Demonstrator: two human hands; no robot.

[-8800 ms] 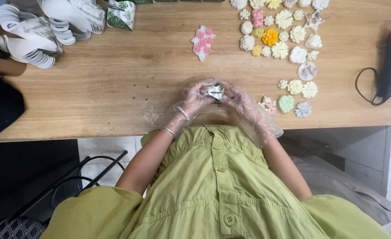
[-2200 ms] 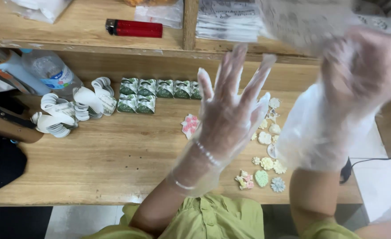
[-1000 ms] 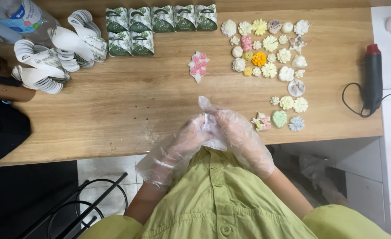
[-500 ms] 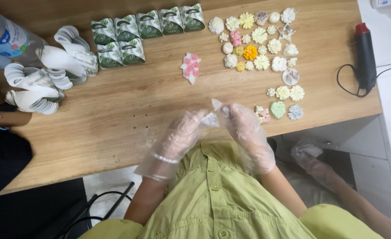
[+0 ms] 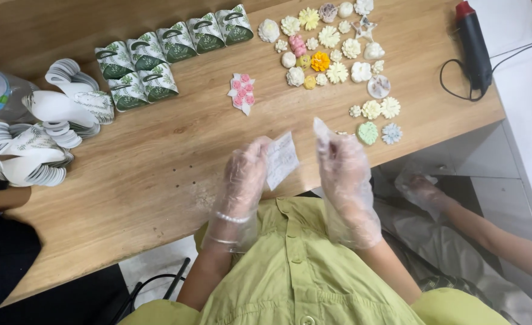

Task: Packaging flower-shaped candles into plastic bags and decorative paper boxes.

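Both my hands wear loose clear plastic gloves and hover over the front edge of the wooden table (image 5: 157,162). My left hand (image 5: 246,174) pinches a small clear plastic bag (image 5: 281,159) by its left side. My right hand (image 5: 341,162) is just to the right of the bag, fingers bent, a glove tip sticking up; whether it touches the bag is unclear. Beyond my hands lies a white piece with pink flowers (image 5: 242,92). Several small pastel flower-shaped pieces (image 5: 332,54) are spread at the far right.
Green-and-white leaf-print little boxes (image 5: 169,51) stand in rows at the back left. Stacks of flat white box blanks (image 5: 43,135) lie at the left. A black-and-red heat tool (image 5: 474,42) with its cord lies far right. Another person's gloved hand (image 5: 419,186) is below the table edge.
My hands, close together half a second ago, have drawn slightly apart, and the small bag now shows flat in my left hand. The view has shifted a little.
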